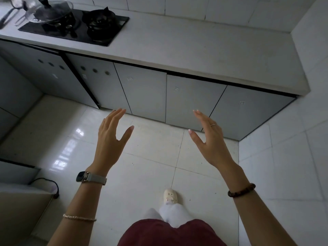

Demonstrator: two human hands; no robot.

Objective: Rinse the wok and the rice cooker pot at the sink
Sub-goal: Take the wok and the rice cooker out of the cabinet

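Far left, top: long-handled utensils (7, 16) lie on the countertop (195, 50), just beside the black gas stove (117, 31).
- Wok (60, 18): sits on the stove's left burner, near the top-left corner of the view. A glass lid (49, 10) with a dark knob covers it. It is well apart from both hands.
- Right burner (101, 20): bare, with its pan supports showing.
- Below the counter: a row of pale grey cabinet doors (147, 93), all closed. The two leftmost have three round holes each.
- Lower left: a black cable (48, 181) loops across a pale surface at the frame edge.

Left hand (110, 137): raised over the glossy floor tiles (150, 157), back toward the camera. The fingers are straight and close together, the thumb is splayed wide, and it holds nothing. There is a dark watch (83, 176) on a pale strap at the wrist and a thin bracelet (79, 218) further down the forearm.

Centre bottom: a dark red garment (168, 233), a white trouser leg, and one foot in a cream slipper (170, 196) on the tiles.

Right hand (211, 141): level with the left, with its palm turned toward it. The fingers are straight, the thumb stands out, and the hand is empty. It has a ring (212, 124) on one finger and a dark bead bracelet (241, 190) at the wrist.

Right of the hands, the countertop runs bare to the tiled corner wall.
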